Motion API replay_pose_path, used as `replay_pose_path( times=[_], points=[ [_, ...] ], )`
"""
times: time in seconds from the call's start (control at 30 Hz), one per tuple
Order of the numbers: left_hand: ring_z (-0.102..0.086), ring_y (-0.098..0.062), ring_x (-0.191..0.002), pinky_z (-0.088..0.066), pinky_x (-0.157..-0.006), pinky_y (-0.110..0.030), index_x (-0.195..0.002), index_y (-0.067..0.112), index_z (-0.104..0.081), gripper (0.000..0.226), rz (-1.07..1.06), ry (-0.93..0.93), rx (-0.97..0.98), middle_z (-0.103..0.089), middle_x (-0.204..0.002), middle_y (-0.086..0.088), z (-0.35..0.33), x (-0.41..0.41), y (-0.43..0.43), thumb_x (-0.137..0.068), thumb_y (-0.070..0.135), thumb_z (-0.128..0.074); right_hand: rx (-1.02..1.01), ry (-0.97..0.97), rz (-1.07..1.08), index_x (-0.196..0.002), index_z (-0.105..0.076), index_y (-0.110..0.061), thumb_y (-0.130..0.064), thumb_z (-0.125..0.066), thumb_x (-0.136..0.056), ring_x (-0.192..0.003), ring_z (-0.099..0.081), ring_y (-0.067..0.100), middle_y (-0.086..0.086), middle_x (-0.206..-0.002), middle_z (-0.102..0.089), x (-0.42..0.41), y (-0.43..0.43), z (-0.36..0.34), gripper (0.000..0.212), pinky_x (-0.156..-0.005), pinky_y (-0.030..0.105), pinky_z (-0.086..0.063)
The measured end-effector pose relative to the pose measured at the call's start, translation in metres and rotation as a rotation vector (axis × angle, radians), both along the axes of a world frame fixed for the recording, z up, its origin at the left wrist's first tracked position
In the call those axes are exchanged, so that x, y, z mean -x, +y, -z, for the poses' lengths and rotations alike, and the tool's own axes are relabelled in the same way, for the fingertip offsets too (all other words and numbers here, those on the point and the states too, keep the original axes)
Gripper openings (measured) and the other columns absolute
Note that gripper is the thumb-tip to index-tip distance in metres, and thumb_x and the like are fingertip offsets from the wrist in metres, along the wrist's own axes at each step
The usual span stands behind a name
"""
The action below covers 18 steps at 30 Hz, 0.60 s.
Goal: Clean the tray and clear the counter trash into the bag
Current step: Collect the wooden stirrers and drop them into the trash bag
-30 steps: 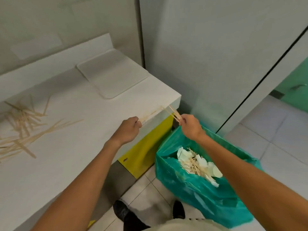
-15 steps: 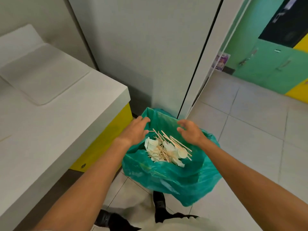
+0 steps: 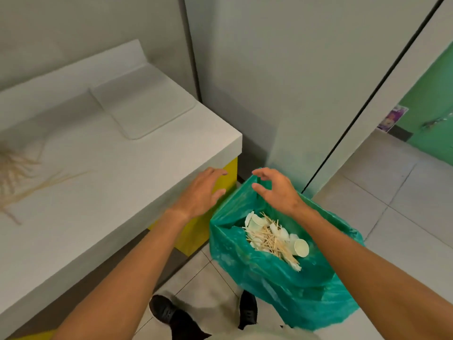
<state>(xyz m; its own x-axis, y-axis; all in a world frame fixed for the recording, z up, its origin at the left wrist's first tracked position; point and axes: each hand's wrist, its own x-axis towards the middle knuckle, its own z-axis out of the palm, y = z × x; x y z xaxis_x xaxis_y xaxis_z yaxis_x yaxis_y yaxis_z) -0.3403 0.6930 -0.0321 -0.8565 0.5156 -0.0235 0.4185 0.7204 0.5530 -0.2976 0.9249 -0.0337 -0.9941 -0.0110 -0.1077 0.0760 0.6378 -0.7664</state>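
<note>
A green plastic bag [image 3: 277, 278] stands open on the floor beside the white counter [image 3: 103, 192]. Inside it lie wooden sticks [image 3: 270, 240] and small pale cups [image 3: 301, 247]. My left hand [image 3: 202, 192] hovers empty over the counter's right edge, fingers relaxed. My right hand [image 3: 275, 190] hangs empty above the bag's rim, fingers loosely spread. A pale tray [image 3: 144, 106] lies bare at the counter's back right. More wooden sticks [image 3: 22, 177] are scattered on the counter at far left.
A grey wall panel [image 3: 282, 82] rises behind the bag. The counter has a yellow front [image 3: 196, 231]. Tiled floor [image 3: 397, 200] stretches to the right toward a green cabinet [image 3: 434, 119]. My black shoes [image 3: 171, 315] stand below, next to the bag.
One second ago both hands pinched sticks at the counter edge. The sticks dropped into the bag, and both empty hands have since risen from its opening toward the counter.
</note>
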Motion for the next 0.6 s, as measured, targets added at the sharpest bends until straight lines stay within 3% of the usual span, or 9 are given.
replay_pose_path(
  times=[0.2,0.6],
  points=[
    [-0.044,-0.015,-0.125,-0.038,-0.107,-0.035,-0.139,0.028,-0.043,0.045,-0.230,0.080,-0.030,-0.046,-0.138,0.005,-0.020,-0.002,-0.091,-0.097,0.033,-0.056,0.022,0.087,-0.200,-0.129,-0.057,-0.026,-0.026,-0.065,-0.092,-0.115,-0.052,0.007,-0.006,-0.129,-0.056,0.047,-0.082,-0.020,0.038,-0.100,0.024,-0.041],
    [-0.043,-0.014,-0.126,-0.038,-0.107,-0.042,-0.137,0.031,-0.043,0.042,-0.701,0.146,0.002,-0.045,-0.137,0.011,-0.036,-0.041,-0.316,-0.097,0.034,-0.056,0.071,0.138,-0.615,-0.126,-0.059,-0.023,-0.021,-0.065,-0.093,-0.109,-0.053,0.009,-0.004,-0.125,-0.055,0.113,-0.321,-0.035,0.033,-0.092,0.017,-0.038]
  ],
)
